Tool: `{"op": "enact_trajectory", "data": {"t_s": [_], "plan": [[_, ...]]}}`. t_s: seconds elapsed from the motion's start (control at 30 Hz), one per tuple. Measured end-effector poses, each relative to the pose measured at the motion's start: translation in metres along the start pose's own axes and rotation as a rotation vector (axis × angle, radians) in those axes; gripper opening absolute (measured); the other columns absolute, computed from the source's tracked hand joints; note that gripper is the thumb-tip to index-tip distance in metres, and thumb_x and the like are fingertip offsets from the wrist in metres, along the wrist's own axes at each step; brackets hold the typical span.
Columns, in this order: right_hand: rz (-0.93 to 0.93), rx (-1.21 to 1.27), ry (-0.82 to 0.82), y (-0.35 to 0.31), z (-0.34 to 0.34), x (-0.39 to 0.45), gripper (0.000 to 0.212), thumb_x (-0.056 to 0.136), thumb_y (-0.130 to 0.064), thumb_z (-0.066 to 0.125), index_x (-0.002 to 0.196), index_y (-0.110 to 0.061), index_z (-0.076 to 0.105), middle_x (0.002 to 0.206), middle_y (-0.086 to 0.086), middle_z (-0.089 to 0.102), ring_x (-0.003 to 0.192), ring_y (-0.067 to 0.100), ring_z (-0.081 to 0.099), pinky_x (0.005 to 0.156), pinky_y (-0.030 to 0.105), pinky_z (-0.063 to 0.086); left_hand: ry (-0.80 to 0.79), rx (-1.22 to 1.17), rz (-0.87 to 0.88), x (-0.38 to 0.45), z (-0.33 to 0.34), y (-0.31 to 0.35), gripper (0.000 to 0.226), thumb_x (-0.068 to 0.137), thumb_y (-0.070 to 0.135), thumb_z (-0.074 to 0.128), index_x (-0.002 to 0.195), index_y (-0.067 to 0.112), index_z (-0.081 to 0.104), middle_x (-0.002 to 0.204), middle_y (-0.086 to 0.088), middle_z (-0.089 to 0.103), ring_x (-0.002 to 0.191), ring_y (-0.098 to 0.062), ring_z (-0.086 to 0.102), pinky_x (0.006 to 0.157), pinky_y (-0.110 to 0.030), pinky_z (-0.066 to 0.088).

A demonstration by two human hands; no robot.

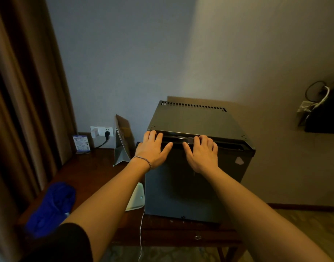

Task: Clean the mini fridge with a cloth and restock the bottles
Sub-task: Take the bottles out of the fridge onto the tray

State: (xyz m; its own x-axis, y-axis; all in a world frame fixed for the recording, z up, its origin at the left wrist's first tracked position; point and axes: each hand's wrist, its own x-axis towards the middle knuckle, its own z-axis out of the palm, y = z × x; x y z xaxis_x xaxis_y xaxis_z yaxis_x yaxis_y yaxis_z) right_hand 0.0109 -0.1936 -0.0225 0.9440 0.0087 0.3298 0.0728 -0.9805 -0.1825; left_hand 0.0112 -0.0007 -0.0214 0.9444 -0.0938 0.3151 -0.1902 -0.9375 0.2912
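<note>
A black mini fridge stands on a dark wooden table, its door facing me. My left hand holds the door's top edge near the left corner, fingertips hooked into the handle recess and thumb on the door front. My right hand grips the same edge near the middle, fingers curled over it. A crumpled blue cloth lies on the table at the near left, apart from both hands. No bottles are in view, and the fridge's inside is hidden.
A brown curtain hangs at the left. Behind the fridge's left side are a wall socket with plugs, a leaflet and a folded card stand. A white object leans beside the fridge. Cables hang at the right.
</note>
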Motion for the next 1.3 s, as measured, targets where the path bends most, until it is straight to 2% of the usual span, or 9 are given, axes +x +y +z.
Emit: {"op": "enact_trajectory", "data": {"t_s": [0.13, 0.27, 0.4, 0.57, 0.77, 0.97, 1.03, 1.13, 1.3], "plan": [[0.012, 0.003, -0.009, 0.0, -0.003, -0.002, 0.066, 0.1, -0.064, 0.023, 0.142, -0.017, 0.044, 0.149, 0.009, 0.038, 0.141, 0.028, 0.03, 0.119, 0.047, 0.021, 0.001, -0.02, -0.017, -0.002, 0.0, 0.002, 0.065, 0.098, 0.063, 0.026, 0.146, 0.02, 0.034, 0.147, -0.006, 0.032, 0.141, -0.024, 0.023, 0.106, -0.049, 0.042], [-0.003, 0.003, 0.016, -0.003, -0.004, -0.018, 0.064, 0.1, -0.064, 0.023, 0.137, -0.017, 0.047, 0.147, 0.01, 0.039, 0.141, 0.028, 0.03, 0.119, 0.049, 0.02, 0.099, 0.044, -0.018, -0.031, -0.001, 0.006, 0.057, 0.098, 0.061, 0.028, 0.136, 0.02, 0.043, 0.136, -0.004, 0.038, 0.13, -0.024, 0.031, 0.101, -0.045, 0.044], [-0.011, 0.076, 0.056, 0.001, -0.01, -0.041, 0.063, 0.099, -0.063, 0.029, 0.136, -0.016, 0.049, 0.146, 0.01, 0.042, 0.141, 0.029, 0.031, 0.12, 0.05, 0.019, 0.272, 0.064, -0.018, -0.067, -0.006, 0.019, 0.049, 0.099, 0.055, 0.026, 0.113, 0.02, 0.056, 0.113, -0.001, 0.048, 0.109, -0.019, 0.042, 0.079, -0.035, 0.051], [-0.047, 0.141, 0.056, 0.01, -0.025, -0.077, 0.054, 0.101, -0.057, 0.034, 0.13, -0.015, 0.052, 0.141, 0.01, 0.046, 0.138, 0.029, 0.035, 0.121, 0.051, 0.016, 0.368, 0.074, -0.026, -0.108, -0.018, 0.05, 0.045, 0.1, 0.052, 0.025, 0.089, 0.021, 0.056, 0.09, 0.005, 0.046, 0.092, -0.015, 0.044, 0.063, -0.026, 0.041], [-0.153, 0.132, -0.013, 0.032, -0.052, -0.126, 0.056, 0.103, -0.053, 0.034, 0.139, -0.012, 0.048, 0.147, 0.008, 0.043, 0.144, 0.027, 0.031, 0.122, 0.052, 0.019, 0.349, -0.022, -0.084, -0.175, -0.027, 0.104, 0.038, 0.101, 0.051, 0.033, 0.079, 0.026, 0.051, 0.082, 0.008, 0.043, 0.083, -0.01, 0.042, 0.061, -0.025, 0.038], [-0.25, 0.134, -0.15, 0.053, -0.08, -0.178, 0.06, 0.103, -0.051, 0.024, 0.142, -0.009, 0.043, 0.152, 0.013, 0.035, 0.148, 0.038, 0.019, 0.121, 0.053, 0.017, 0.385, -0.205, -0.108, -0.23, -0.026, 0.164, 0.036, 0.102, 0.045, 0.038, 0.071, 0.028, 0.047, 0.076, 0.011, 0.04, 0.071, -0.009, 0.043, 0.061, -0.028, 0.034], [-0.297, 0.092, -0.172, 0.064, -0.082, -0.192, 0.064, 0.098, -0.051, 0.019, 0.141, -0.011, 0.044, 0.153, 0.013, 0.034, 0.149, 0.04, 0.016, 0.121, 0.055, 0.017, 0.388, -0.292, -0.094, -0.242, -0.022, 0.179, 0.036, 0.101, 0.044, 0.038, 0.071, 0.027, 0.049, 0.077, 0.008, 0.043, 0.068, -0.009, 0.046, 0.061, -0.031, 0.039], [-0.324, 0.166, -0.155, 0.092, -0.094, -0.204, 0.06, 0.101, -0.051, 0.025, 0.139, -0.011, 0.049, 0.15, 0.01, 0.041, 0.146, 0.035, 0.025, 0.12, 0.05, 0.022, 0.363, -0.329, -0.044, -0.252, -0.021, 0.197, 0.038, 0.098, 0.046, 0.037, 0.068, 0.026, 0.05, 0.074, 0.004, 0.048, 0.066, -0.014, 0.05, 0.062, -0.036, 0.046], [-0.342, 0.203, -0.232, 0.135, -0.121, -0.215, 0.059, 0.102, -0.054, 0.028, 0.146, -0.019, 0.047, 0.157, 0.003, 0.04, 0.148, 0.025, 0.028, 0.121, 0.05, 0.022, 0.248, -0.241, 0.141, -0.249, -0.023, 0.224, 0.04, 0.096, 0.049, 0.037, 0.065, 0.026, 0.046, 0.065, 0.008, 0.046, 0.06, -0.011, 0.045, 0.057, -0.035, 0.042]]}}
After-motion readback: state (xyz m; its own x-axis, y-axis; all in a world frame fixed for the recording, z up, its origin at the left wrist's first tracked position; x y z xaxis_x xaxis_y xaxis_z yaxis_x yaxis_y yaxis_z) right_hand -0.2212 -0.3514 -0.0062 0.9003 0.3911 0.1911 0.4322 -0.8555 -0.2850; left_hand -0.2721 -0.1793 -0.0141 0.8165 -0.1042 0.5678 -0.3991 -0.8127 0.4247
